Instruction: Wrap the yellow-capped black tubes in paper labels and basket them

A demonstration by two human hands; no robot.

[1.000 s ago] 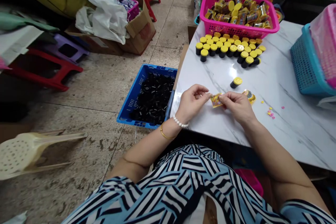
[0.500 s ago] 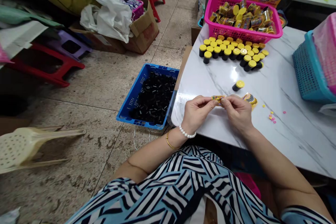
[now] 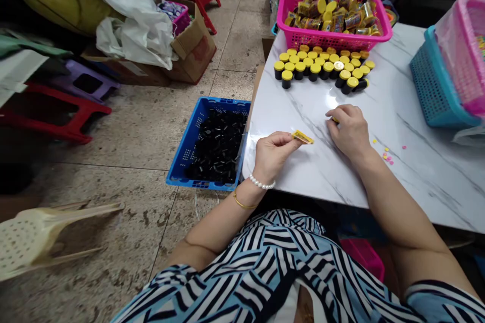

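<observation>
Pinching yellow label (image 3: 302, 137), left fingers (image 3: 289, 147); right fingers (image 3: 340, 112) curled over yellow cap (image 3: 335, 119), grip unclear

You are wearing the single camera on your head, and it is facing forward and steeply down over your shirt (image 3: 265, 255). It is viewing your hands (image 3: 271, 157) from fairly near, just right of centre, while taking in the desk (image 3: 314, 174) on the right and the floor (image 3: 144, 136) on the left.
</observation>
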